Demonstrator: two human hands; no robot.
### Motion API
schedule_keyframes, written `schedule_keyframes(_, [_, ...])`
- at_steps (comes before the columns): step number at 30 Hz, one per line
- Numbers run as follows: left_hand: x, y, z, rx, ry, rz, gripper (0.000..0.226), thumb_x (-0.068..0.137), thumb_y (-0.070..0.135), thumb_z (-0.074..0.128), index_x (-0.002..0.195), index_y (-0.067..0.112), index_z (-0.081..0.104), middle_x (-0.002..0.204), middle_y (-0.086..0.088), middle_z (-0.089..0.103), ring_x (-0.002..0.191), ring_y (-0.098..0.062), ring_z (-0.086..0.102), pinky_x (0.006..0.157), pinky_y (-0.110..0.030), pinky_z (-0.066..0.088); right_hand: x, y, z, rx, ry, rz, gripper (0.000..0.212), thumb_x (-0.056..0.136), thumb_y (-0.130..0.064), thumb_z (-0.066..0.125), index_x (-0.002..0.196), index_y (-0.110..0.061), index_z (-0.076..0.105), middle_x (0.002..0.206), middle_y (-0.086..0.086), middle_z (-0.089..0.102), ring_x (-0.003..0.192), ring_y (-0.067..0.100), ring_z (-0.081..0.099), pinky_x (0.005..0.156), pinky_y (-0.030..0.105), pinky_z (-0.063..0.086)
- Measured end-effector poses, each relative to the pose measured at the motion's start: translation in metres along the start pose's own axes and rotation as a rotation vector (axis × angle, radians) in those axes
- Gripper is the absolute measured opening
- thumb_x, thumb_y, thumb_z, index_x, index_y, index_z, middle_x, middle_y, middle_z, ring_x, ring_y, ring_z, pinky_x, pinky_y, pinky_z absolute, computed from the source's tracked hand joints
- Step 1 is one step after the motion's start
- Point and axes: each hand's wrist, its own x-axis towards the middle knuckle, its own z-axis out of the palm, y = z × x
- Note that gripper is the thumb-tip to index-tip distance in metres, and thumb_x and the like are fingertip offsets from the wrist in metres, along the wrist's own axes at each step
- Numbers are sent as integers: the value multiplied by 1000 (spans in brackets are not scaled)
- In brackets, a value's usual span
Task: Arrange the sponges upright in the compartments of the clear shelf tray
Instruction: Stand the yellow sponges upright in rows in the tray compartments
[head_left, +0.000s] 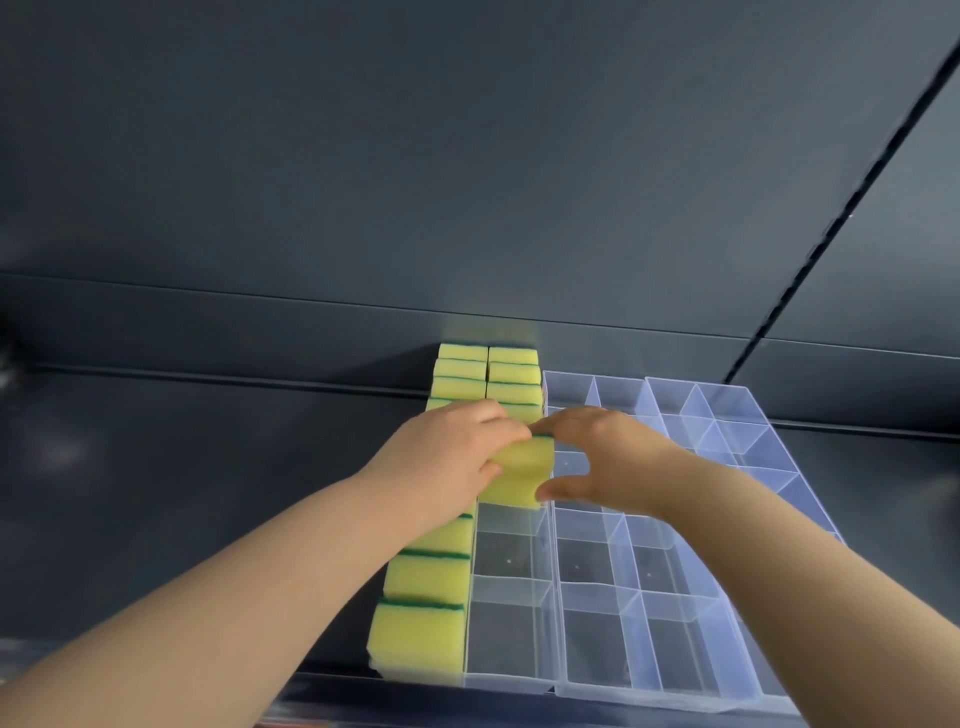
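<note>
A clear plastic tray (597, 686) with many compartments lies on a dark shelf. Its left column holds several yellow sponges with green scrub edges (426, 577), standing upright. The far end of the second column holds more upright sponges (514, 371). One yellow sponge (519, 473) is over the second column, about midway back. My left hand (447, 452) grips its left side with fingers curled over the top. My right hand (597, 457) pinches its right side, thumb at the lower corner and fingers at the top edge.
The tray's right columns (727, 431) and the near part of the second column (506, 639) hold no sponges. A dark shelf board (467, 156) overhangs above. The shelf's back wall (208, 332) runs behind the tray.
</note>
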Motion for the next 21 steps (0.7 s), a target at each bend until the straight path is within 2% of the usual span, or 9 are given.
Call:
schedule_keyframes(2, [1, -1, 0, 24, -2, -7, 40, 90, 21, 58, 128, 31, 55, 119, 13, 55, 110, -12, 48, 88, -32, 43, 1, -1, 0, -21, 3, -2, 68, 78, -57, 60, 137, -31, 38, 140, -12, 42, 127, 10, 38, 103, 24, 30])
schedule_keyframes(4, [1, -2, 1, 78, -75, -3, 36, 92, 27, 55, 127, 30, 55, 119, 12, 56, 114, -12, 46, 90, -34, 43, 1, -3, -1, -68, 12, -16, 65, 80, -58, 57, 137, -32, 38, 141, -13, 40, 127, 10, 37, 104, 24, 28])
schedule_keyframes(6, [1, -3, 5, 120, -126, 31, 32, 94, 32, 48, 125, 28, 59, 117, 10, 58, 114, -14, 46, 88, -36, 45, 0, -5, -1, -110, 24, -33, 63, 82, -57, 55, 137, -33, 37, 142, -15, 39, 128, 8, 36, 104, 23, 25])
schedule_keyframes(7, [-1, -4, 8, 129, -97, 61, 33, 95, 34, 43, 121, 28, 62, 117, 8, 59, 112, -17, 47, 88, -36, 46, 0, -6, 0, -128, 32, -43, 62, 82, -57, 54, 137, -34, 37, 141, -15, 38, 128, 8, 35, 104, 23, 24])
schedule_keyframes(10, [-4, -3, 13, 193, -71, 47, 36, 99, 36, 35, 130, 34, 54, 133, 6, 45, 121, -21, 39, 97, -31, 33, -1, -9, 4, -167, 62, -72, 59, 84, -56, 52, 137, -33, 37, 140, -15, 39, 127, 8, 34, 103, 24, 22])
schedule_keyframes(12, [-6, -5, 15, 198, -71, 55, 37, 100, 32, 36, 135, 35, 48, 135, 6, 40, 124, -19, 35, 97, -31, 28, -3, -11, 7, -180, 81, -79, 58, 86, -54, 51, 137, -32, 36, 140, -14, 38, 129, 10, 33, 104, 26, 22])
schedule_keyframes(17, [-8, -7, -4, 125, 20, 48, 30, 96, 26, 48, 123, 26, 61, 119, 6, 58, 111, -18, 50, 91, -32, 38, -11, -16, 13, -118, 188, -32, 55, 88, -54, 47, 138, -33, 36, 147, -14, 32, 134, 8, 27, 108, 25, 18])
schedule_keyframes(19, [-11, -9, -12, 147, 120, 57, 28, 92, 22, 54, 118, 22, 65, 109, 4, 64, 100, -20, 58, 85, -36, 46, -20, -20, 12, -17, 277, 35, 55, 87, -53, 48, 136, -32, 41, 145, -13, 35, 133, 9, 31, 107, 25, 22])
schedule_keyframes(21, [-16, -6, -19, 157, 196, 69, 30, 89, 24, 51, 114, 20, 66, 102, 4, 66, 91, -20, 62, 77, -37, 51, -33, -24, 10, 84, 376, 97, 54, 85, -53, 49, 133, -29, 46, 140, -14, 42, 129, 9, 37, 101, 22, 28])
